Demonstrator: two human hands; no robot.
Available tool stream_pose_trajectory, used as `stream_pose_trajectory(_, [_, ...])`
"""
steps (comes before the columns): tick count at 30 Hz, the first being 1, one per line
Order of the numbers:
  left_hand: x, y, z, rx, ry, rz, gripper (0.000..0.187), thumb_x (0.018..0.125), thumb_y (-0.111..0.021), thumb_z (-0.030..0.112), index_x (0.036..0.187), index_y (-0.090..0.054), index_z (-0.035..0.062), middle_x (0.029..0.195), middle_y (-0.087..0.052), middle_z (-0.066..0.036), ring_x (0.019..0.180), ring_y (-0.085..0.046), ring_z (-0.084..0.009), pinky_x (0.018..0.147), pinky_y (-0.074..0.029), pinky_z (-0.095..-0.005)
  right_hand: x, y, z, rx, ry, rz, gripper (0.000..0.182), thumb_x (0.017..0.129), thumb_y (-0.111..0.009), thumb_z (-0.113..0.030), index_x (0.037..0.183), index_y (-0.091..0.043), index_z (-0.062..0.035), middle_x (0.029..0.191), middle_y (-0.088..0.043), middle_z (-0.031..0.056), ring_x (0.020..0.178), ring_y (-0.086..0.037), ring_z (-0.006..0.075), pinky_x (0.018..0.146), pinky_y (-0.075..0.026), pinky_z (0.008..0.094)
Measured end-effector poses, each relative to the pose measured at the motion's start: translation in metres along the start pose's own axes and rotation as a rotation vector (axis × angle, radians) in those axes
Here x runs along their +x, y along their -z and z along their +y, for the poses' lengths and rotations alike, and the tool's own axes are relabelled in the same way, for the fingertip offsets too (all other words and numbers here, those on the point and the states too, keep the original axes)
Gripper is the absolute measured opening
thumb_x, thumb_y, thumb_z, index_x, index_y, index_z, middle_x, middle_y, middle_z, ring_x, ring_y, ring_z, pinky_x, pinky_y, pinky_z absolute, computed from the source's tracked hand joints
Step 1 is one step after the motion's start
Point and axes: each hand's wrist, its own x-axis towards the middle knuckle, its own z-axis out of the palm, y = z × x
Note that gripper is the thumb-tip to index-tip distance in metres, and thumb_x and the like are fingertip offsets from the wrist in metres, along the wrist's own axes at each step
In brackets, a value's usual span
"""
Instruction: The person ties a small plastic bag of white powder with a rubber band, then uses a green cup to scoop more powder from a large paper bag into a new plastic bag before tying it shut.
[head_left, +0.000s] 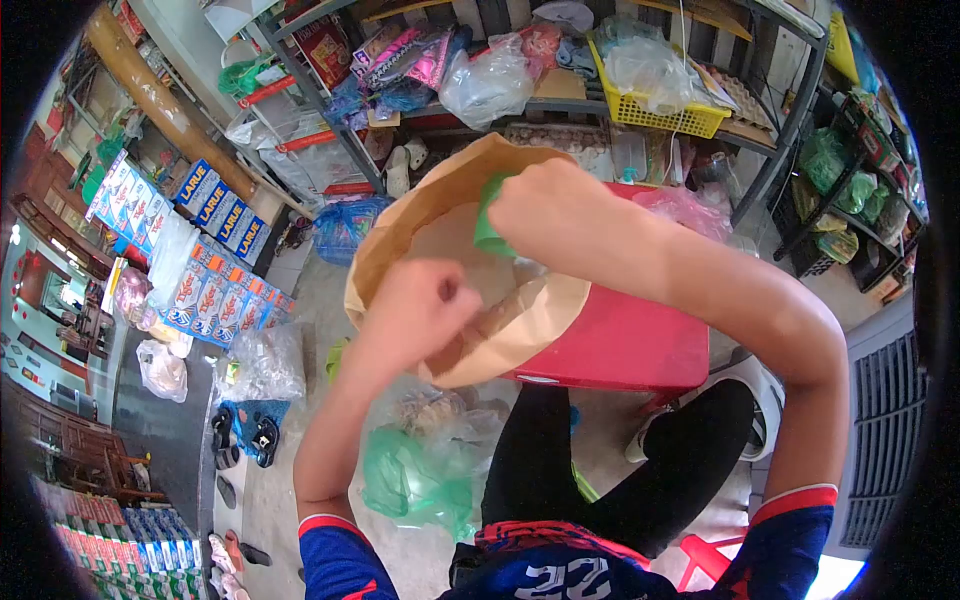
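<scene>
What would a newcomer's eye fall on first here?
The big open brown paper bag at centre, on a red table, with the right hand holding a green item over it and the left hand blurred at its near left. Next, the stacked blue Larue cartons at left and the yellow basket on the shelf, upper right.

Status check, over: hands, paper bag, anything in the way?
Left hand blurred, over bag opening; right hand gripping green item. Paper bag open on red table. Forearms partly block the view.
</scene>
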Motion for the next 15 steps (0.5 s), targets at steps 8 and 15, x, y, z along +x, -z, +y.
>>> stream_pose_trajectory(8, [-0.031, -0.021, 0.005, 0.238, -0.188, -0.125, 0.016, 0.086, -0.068, 0.017, 0.091, -0.069, 0.0021, 0.082, -0.068, -0.019, 0.079, -0.068, -0.0399, 0.070, -0.054, -0.0494, 0.070, -0.096, -0.032, 0.073, -0.203, -0.281, 0.015, 0.081, -0.073, -0.012, 0.094, -0.079, -0.0087, 0.101, -0.078, 0.0137, 0.099, -0.076, 0.0274, 0.079, -0.061, 0.0394])
stream_pose_trajectory(15, [-0.034, -0.026, 0.004, 0.246, -0.178, -0.116, 0.018, 0.085, -0.070, 0.019, 0.092, -0.070, 0.0031, 0.085, -0.069, -0.017, 0.081, -0.069, -0.0385, 0.071, -0.055, -0.0480, 0.110, -0.110, -0.052, 0.127, -0.194, -0.578, 0.033, 0.094, -0.062, -0.022, 0.122, -0.077, -0.0144, 0.133, -0.070, 0.0101, 0.128, -0.063, 0.0327, 0.100, -0.052, 0.0521])
